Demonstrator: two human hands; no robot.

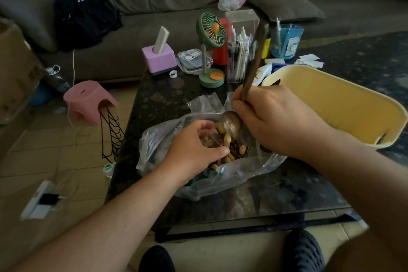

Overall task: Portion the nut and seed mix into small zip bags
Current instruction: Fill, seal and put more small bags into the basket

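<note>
Step in hand: tipping a spoonful of nuts and seeds into a small zip bag, judged from the tilted spoon and the nuts sliding off it.
Left hand (194, 148): curled round the small zip bag (213, 139), pinching its mouth open just under the spoon; some nuts already show inside.
Right hand (271, 121): clamped on the long dark handle of the spoon (230, 125), bowl tipped down toward the bag.
Mix (234, 153): lies in the big clear plastic bag (231, 174) spread on the dark surface (287, 192), directly below both hands.
Doing it well: keep the small bag's mouth wide and touching the spoon's lip, and tip slowly.
Risk: spills should fall back into the big bag if the pour stays above it.
Nearby: yellow basket (344, 104) beside the right hand.
</note>
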